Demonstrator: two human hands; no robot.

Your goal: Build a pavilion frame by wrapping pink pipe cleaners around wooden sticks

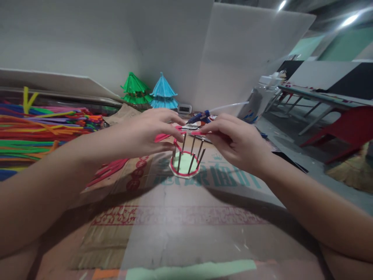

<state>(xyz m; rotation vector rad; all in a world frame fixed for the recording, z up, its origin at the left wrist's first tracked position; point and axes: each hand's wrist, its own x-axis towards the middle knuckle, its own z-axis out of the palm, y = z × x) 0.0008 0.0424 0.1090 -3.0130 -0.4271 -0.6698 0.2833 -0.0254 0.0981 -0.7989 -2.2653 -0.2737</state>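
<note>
A small round base (185, 163) with a pale green top and a red rim stands on the work surface, with several thin brown sticks (191, 163) rising upright from its edge. A pinkish-red pipe cleaner (197, 133) runs across the tops of the sticks at the back. My right hand (237, 142) pinches its right end between thumb and forefinger. On the left side of the sticks, my left hand (151, 130) has its thumb and fingertips closed around the bent part of the same pipe cleaner, close to a stick.
Behind the hands lies a blue glue gun (199, 116). Green (135, 89) and blue (163, 91) cone-shaped pipe-cleaner pieces stand at the back near a small digital display (185, 108). Bundles of coloured pipe cleaners (43, 132) fill the left. A clear sheet over printed cardboard (107, 237) covers the surface.
</note>
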